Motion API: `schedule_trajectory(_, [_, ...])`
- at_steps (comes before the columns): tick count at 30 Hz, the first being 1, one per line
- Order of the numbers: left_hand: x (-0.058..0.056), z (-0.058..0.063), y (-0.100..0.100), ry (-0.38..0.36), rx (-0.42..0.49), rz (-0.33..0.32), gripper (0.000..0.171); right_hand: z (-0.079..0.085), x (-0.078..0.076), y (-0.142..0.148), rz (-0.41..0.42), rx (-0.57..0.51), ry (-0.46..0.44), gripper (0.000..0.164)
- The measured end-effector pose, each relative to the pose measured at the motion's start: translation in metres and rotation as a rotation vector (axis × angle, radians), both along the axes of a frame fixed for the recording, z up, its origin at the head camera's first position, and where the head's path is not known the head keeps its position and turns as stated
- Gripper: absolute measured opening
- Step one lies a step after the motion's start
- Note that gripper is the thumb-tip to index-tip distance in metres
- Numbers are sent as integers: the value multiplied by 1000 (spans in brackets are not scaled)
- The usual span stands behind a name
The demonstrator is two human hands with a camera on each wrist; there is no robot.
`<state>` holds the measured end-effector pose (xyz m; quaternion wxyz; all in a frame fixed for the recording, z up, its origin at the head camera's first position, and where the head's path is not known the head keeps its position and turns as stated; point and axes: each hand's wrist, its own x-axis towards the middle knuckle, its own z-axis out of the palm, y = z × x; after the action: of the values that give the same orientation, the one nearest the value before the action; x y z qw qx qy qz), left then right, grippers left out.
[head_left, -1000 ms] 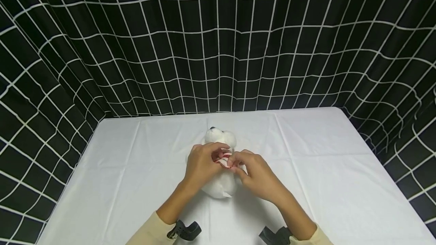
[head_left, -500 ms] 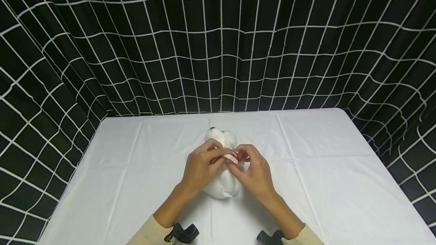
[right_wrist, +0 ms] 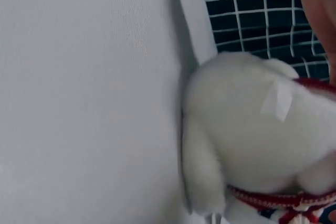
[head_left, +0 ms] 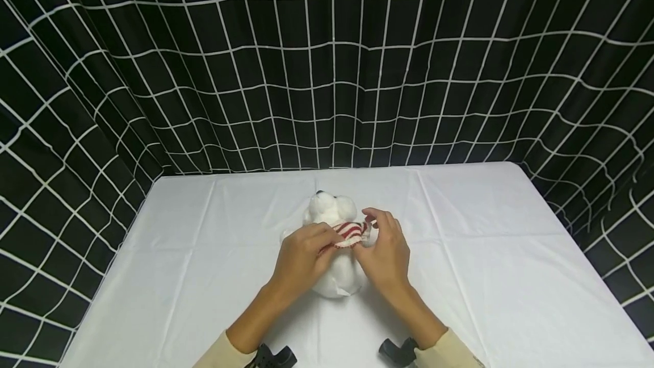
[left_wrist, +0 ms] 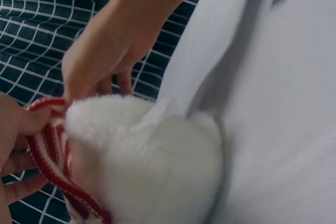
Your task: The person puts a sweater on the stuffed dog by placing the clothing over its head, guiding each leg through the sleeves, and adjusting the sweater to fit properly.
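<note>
The plush toy (head_left: 338, 278) rests on the table (head_left: 511, 277) between left hand (head_left: 302, 253) and right hand (head_left: 386, 250), before a curtain (head_left: 357, 64).

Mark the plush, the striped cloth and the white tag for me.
Plush (left_wrist: 163, 174): left wrist view, on its furry white body.
Cloth (head_left: 351, 231): head view, on its red and white stripes.
Tag (right_wrist: 278, 101): right wrist view, on its flat face.

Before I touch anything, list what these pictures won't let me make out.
Plush toy: its face is turned largely away from the head view.
White tag: any print is too blurred to read in the right wrist view.
Striped garment: its patterned part is cut off by that view's bottom and right edges.
Left hand: cut off by the left wrist view's left edge.
Right hand: some fingertips are hidden behind the toy there.
</note>
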<state>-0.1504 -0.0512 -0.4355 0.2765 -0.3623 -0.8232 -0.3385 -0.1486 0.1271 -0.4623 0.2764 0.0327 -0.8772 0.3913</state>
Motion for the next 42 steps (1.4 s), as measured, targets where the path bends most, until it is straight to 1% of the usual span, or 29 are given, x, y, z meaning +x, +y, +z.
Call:
schedule_trajectory(3, [1,-2,-2,-10,-16,-41,8,-3,-3,5,-12,9,-61,55])
schedule_trajectory(7, [2,-6,-5,-18,-16,-85,13,-4,-5,10,6,6,-121,55])
schedule_trajectory(10, [2,-9,-8,-19,0,-109,16,-3,-6,13,31,-13,-140,57])
schedule_trajectory(12, [2,-12,-9,-26,1,-113,16,-2,-6,15,56,-30,-132,55])
schedule_trajectory(15, [-1,-14,-7,-68,-34,-78,17,0,-7,17,110,-64,-116,56])
schedule_trajectory(18, [-6,-17,-3,-91,-93,-17,20,3,-9,19,158,-97,-124,63])
schedule_trajectory(20, [-10,-19,0,-93,-110,18,21,4,-9,20,182,-113,-143,70])
schedule_trajectory(22, [-14,-22,3,-90,-109,42,21,4,-9,22,204,-129,-161,73])
schedule_trajectory(27, [-18,-30,9,-117,-77,71,29,4,-7,25,246,-149,-193,73])
schedule_trajectory(30, [-20,-31,13,-122,-66,79,35,5,-6,26,251,-139,-204,72])
schedule_trajectory(32, [-20,-31,16,-110,-77,88,35,6,-6,26,244,-131,-213,72])
schedule_trajectory(36, [-21,-29,21,-58,-123,118,33,11,-3,24,215,-125,-232,71])
schedule_trajectory(40, [-21,-26,25,-19,-130,145,32,17,2,22,195,-131,-233,67])
schedule_trajectory(42, [-22,-25,27,-3,-137,144,31,17,3,21,182,-134,-231,66])
